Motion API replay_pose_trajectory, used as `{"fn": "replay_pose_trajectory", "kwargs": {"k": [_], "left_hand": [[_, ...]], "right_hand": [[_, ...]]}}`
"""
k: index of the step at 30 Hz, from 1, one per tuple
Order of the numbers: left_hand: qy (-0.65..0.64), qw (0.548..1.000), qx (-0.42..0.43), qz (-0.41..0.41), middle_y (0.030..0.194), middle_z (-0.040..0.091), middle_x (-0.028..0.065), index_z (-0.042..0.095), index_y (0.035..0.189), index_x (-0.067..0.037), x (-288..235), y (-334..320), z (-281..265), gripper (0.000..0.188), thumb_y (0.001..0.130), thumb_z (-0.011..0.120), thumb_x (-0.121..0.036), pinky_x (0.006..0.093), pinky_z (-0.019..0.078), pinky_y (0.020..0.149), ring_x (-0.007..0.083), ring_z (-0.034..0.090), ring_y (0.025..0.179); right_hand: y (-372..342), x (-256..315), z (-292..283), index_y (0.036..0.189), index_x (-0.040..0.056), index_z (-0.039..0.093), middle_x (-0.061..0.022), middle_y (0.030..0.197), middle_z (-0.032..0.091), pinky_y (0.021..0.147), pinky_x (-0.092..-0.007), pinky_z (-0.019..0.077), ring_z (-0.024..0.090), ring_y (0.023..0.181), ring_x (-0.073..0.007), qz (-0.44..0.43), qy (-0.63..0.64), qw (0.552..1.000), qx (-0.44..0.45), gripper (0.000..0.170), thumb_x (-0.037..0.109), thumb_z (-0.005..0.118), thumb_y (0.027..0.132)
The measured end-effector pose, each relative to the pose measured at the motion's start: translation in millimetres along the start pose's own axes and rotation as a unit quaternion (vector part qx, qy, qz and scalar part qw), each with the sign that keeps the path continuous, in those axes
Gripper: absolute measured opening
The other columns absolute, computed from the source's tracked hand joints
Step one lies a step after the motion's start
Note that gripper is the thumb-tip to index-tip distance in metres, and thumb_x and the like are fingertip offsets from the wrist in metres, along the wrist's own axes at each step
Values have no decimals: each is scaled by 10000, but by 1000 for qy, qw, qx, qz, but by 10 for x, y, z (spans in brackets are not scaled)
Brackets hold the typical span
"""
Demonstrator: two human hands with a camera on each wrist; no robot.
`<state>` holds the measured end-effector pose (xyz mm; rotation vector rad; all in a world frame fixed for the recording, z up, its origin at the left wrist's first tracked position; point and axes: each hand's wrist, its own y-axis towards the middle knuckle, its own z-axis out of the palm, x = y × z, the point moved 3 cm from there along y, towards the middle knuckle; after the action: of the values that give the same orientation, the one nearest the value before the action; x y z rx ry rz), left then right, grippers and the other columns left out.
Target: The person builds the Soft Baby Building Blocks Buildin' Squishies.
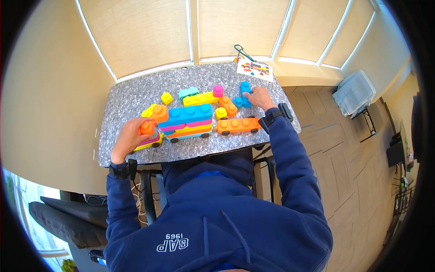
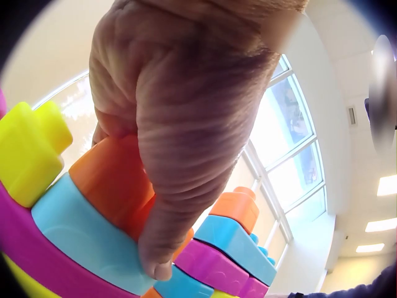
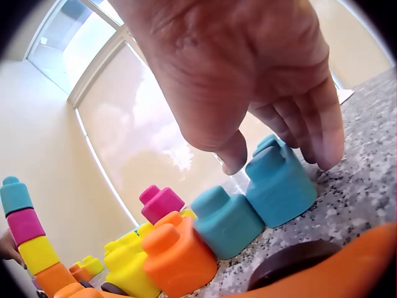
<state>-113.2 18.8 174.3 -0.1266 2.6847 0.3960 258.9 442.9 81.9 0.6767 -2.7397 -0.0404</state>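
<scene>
My left hand (image 1: 128,139) grips an orange block (image 1: 146,128) at the left end of the brick build. In the left wrist view the thumb and fingers are around that orange block (image 2: 115,183), which sits on a light blue piece (image 2: 87,233) above a magenta layer. At the right, my right hand (image 1: 262,98) reaches over the blue blocks (image 1: 245,87). The right wrist view has its fairly straight fingers behind a blue block (image 3: 282,189), thumb apart on the near side; contact is unclear. A second blue block (image 3: 228,222) stands beside it.
A long stack topped with blue (image 1: 186,114) stands mid-table, with an orange wheeled base (image 1: 239,126) to its right. Behind are a yellow piece (image 1: 199,99), a pink block (image 1: 218,91) and a loose yellow block (image 1: 166,98). A picture card (image 1: 255,70) lies at the back right.
</scene>
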Motion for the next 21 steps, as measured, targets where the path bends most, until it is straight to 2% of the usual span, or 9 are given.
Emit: {"fn": "replay_pose_trajectory", "kwargs": {"k": [3,6,8,9,11,15,17,20,21], "left_hand": [[-4,1000,17,-11,1241,761,188,747,1297,-39,-10,-6,-7,560,788,943,-168,469,567,1012,414,711,1144],[37,999,-6,17,1298,743,190,729,1314,-28,-133,0,-70,606,781,961,-198,483,561,1037,424,690,1205],[65,990,-117,42,1334,724,186,718,1310,-27,-351,3,-172,608,780,968,-190,489,554,1039,422,675,1229],[64,990,-116,41,1334,724,186,718,1310,-27,-422,4,-184,608,780,968,-190,489,554,1039,422,675,1229],[52,971,-222,72,1250,751,167,740,1247,-39,-596,-39,-257,517,790,959,-142,476,568,990,395,703,1153],[-46,966,-212,143,1147,771,139,764,1173,-49,-1082,-46,-229,404,816,941,-115,446,584,923,353,724,1065],[-90,963,-141,211,1064,774,112,775,1113,-51,-1301,-3,-125,302,855,918,-117,421,593,873,316,737,1011],[-145,962,-76,219,1059,767,97,784,1066,-56,-1443,50,107,278,830,928,-77,417,590,857,295,737,998],[-163,957,-64,232,1048,767,100,782,1074,-56,-1489,64,195,260,855,915,-103,408,595,851,299,740,1003]], "right_hand": [[-28,109,-34,954,-93,798,-352,993,770,877,-565,608,760,950,-514,-10,23,1000,-14,699,603,825,888],[-42,172,-100,1038,-82,809,-351,1042,776,905,-558,628,771,1001,-505,-11,8,1000,14,665,543,895,828],[45,110,-30,1021,-75,808,-350,1028,776,905,-557,631,772,983,-507,-31,0,1000,3,535,409,906,814],[79,73,4,1021,-75,808,-350,1028,776,905,-557,631,772,983,-507,-31,0,999,5,535,409,906,814],[124,43,29,985,-91,795,-350,1024,770,896,-554,618,765,981,-501,-40,-20,999,22,518,384,886,802],[76,22,34,1093,-72,790,-339,1077,771,933,-552,610,755,1030,-503,-54,-59,995,53,502,331,859,800],[35,-60,-23,1243,-25,764,-316,1149,773,980,-541,592,744,1098,-500,-86,-19,996,24,538,276,855,808],[-259,-42,-451,1302,-5,740,-314,1143,769,994,-550,578,730,1118,-505,-120,66,989,-57,494,132,777,828],[-424,31,-631,1411,6,678,-297,1221,754,1012,-532,572,717,1152,-495,-156,98,982,-47,564,114,792,870]]}}
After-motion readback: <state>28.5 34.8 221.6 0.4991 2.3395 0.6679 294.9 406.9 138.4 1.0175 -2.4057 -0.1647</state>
